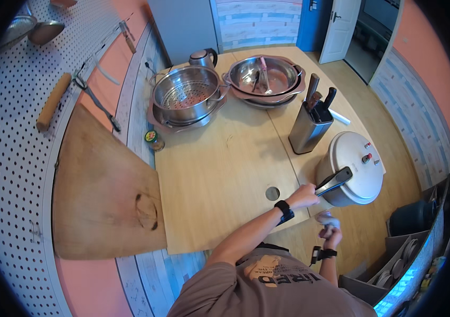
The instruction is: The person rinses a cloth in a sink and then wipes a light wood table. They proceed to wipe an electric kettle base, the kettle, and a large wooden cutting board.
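A silver pressure cooker with its lid on stands at the table's right edge. My left hand is closed round the end of its black-and-metal handle. Below it, beyond the table's near edge, my right hand holds a crumpled pale cloth. Both wrists wear dark bands. Behind the cooker stands a metal knife block with several knives in it. A small round grey disc or inset lies in the tabletop left of my left hand.
At the table's back are a perforated steamer pot, stacked metal bowls holding a whisk, and an electric kettle. A spice jar stands at the left edge. A wooden board leans at the left wall; drawers with dishes are low right.
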The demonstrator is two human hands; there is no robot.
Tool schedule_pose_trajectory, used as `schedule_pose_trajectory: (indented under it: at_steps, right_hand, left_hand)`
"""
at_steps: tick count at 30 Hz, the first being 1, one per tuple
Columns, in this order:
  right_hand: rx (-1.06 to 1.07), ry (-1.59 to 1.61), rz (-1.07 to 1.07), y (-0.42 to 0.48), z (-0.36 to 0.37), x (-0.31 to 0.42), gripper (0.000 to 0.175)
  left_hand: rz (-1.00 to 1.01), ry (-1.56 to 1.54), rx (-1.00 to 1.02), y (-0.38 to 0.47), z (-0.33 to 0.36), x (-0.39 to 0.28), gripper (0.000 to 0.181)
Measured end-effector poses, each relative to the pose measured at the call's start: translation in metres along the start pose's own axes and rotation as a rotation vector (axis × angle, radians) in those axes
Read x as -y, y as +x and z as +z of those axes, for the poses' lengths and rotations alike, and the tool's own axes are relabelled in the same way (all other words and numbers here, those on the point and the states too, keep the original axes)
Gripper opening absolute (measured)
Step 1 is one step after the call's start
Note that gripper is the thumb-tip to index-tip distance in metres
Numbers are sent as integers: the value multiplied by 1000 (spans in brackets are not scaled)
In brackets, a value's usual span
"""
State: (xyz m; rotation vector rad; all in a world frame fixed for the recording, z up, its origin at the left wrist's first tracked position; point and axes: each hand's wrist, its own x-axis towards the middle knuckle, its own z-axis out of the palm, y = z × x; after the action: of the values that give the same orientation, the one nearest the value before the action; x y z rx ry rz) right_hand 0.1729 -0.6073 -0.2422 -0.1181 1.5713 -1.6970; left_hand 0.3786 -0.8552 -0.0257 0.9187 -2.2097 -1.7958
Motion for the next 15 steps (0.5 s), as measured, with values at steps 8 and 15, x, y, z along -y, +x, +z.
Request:
schedule_pose_trajectory:
  at_steps: [8, 15]
  right_hand:
    - [205, -30, -107, -47, 48, 103, 29]
    - [505, -374, -25, -86, 158, 122, 21]
  left_hand:
    - [-82, 30, -107, -130, -42, 17, 53]
    - [-131, 135, -402, -244, -57, 29, 58]
